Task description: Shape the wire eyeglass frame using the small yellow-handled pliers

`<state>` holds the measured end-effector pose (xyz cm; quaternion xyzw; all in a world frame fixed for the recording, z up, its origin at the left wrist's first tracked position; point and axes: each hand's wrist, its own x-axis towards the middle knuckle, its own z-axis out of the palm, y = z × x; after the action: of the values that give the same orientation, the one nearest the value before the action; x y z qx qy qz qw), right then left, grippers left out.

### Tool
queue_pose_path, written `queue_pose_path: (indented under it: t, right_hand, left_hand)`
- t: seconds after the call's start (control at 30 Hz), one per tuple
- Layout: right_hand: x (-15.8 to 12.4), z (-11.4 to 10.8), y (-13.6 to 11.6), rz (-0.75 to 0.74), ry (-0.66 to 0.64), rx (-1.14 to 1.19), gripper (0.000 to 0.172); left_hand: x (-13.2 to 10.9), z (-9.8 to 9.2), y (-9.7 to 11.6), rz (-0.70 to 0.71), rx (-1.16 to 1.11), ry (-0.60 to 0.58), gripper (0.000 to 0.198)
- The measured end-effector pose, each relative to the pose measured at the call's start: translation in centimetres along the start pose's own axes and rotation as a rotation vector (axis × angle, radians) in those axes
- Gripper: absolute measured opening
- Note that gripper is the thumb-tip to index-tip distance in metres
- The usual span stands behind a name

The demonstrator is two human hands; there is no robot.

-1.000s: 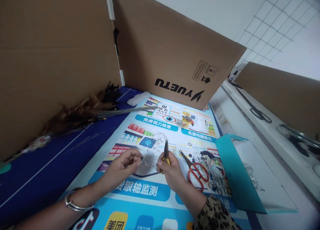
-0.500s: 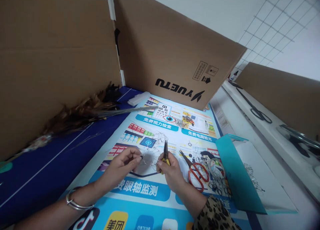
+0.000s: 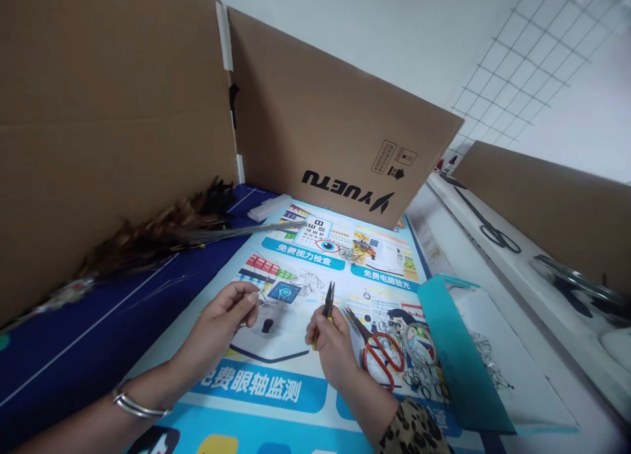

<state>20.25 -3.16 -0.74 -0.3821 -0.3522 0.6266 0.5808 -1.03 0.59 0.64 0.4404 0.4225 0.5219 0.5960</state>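
Note:
My left hand (image 3: 231,315) is closed in a pinch, thumb against the fingertips. A very thin wire-like strand seems to stick out of it, too fine to make out fully. In my right hand (image 3: 335,345) I grip pointed pliers (image 3: 329,300) with yellow handles, their dark jaws pointing up and away from me. Red-handled scissors (image 3: 367,337) lie just right of that hand. Thin loose wires (image 3: 310,280) lie on the printed mat (image 3: 290,339) beyond my hands.
Right of the scissors lie a wire coil (image 3: 420,343) and several small wire loops (image 3: 426,380). A teal-sided box (image 3: 458,355) holds a wire bundle (image 3: 486,359). Brown feathers (image 3: 142,237) and long thin rods (image 3: 246,230) lie left. Cardboard walls (image 3: 320,112) enclose the back and left.
My left hand has drawn away from the pliers to the left. My right hand keeps its grip, with the pliers tilted slightly differently. The whole view has shifted a little.

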Motion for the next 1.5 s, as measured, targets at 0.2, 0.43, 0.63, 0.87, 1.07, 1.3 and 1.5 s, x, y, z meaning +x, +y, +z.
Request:
queue_pose_path:
  t: [0.2, 0.43, 0.63, 0.87, 1.07, 1.3, 1.5]
  right_hand:
    - [0.1, -0.4, 0.3, 0.018, -0.017, -0.016, 0.020]
    - [0.1, -0.4, 0.5, 0.028, -0.014, -0.056, 0.021]
    - [0.1, -0.3, 0.5, 0.019, -0.022, -0.107, 0.019]
    - [0.2, -0.2, 0.9, 0.003, -0.033, -0.141, 0.022]
    - [0.3, -0.3, 1.1, 0.002, -0.036, -0.173, 0.021]
    - [0.0, 0.3, 0.5, 0.017, -0.035, -0.205, 0.021]
    - [-0.4, 0.6, 0.2, 0.042, -0.053, -0.242, 0.019]
  left_hand:
    - [4.2, 2.1, 1.6, 0.090, 0.020, 0.008, 0.019]
    - [10.1, 4.0, -1.0, 0.146, 0.236, 0.002, 0.025]
    - [10.9, 2.0, -1.0, 0.307, 0.608, 0.020, 0.021]
    - [11.5, 3.7, -1.7, 0.564, 1.005, -0.160, 0.033]
    - [12.0, 6.1, -4.1, 0.606, 1.231, -0.332, 0.047]
    - [12.7, 5.1, -5.9, 0.549, 1.294, -0.251, 0.062]
    - [13.6, 4.7, -4.4, 0.634, 1.156, -0.044, 0.051]
